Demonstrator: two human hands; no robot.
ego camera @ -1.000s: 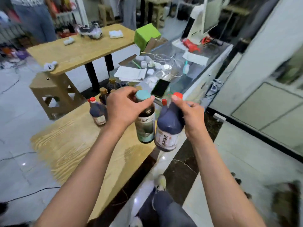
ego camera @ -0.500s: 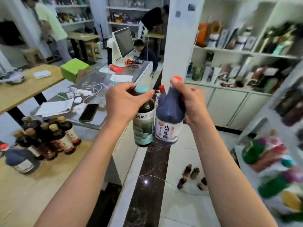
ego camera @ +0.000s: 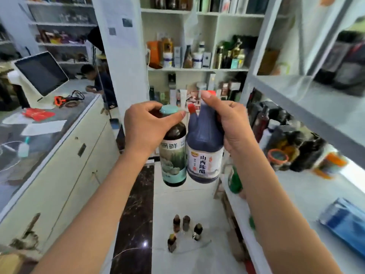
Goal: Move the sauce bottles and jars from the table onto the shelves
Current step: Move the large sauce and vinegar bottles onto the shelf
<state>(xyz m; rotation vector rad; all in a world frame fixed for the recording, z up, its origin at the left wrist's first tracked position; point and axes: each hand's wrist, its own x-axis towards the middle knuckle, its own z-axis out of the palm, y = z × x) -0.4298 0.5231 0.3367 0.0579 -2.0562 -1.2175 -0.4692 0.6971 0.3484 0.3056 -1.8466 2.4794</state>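
Hands are holding two bottles up in the air, side by side and touching. The left hand [ego camera: 146, 127] is wrapping its fingers around the neck of the dark glass bottle [ego camera: 173, 153]. That bottle is round and smooth, with a flat teal cap [ego camera: 169, 109] and a shiny green and white label. The right hand [ego camera: 230, 123] is gripping the top of the big vinegar bottle [ego camera: 204, 149]. This one is fat and rounded, looks like plastic, is full of dark liquid, and is wearing a red cap [ego camera: 191, 108] and a white label with red writing.

Both bottles are hanging at the middle of the view, in front of the white shelves. From the bottles, the far shelf [ego camera: 197, 69] is sitting at 12 o'clock, packed with boxes and bottles. The near white shelf [ego camera: 296, 186] is sitting at 3 o'clock. It is flat and smooth, and is carrying a blurry jar with an orange lid [ego camera: 277, 157] and a shiny blue packet [ego camera: 345, 224].

At 6 o'clock, four small dark bottles [ego camera: 184, 229] are standing on the pale tiled floor [ego camera: 177, 254], next to a strip of dark marble. At 9 o'clock a long cream table [ego camera: 65, 155] with a glassy top is carrying papers and a tilted screen [ego camera: 42, 73].
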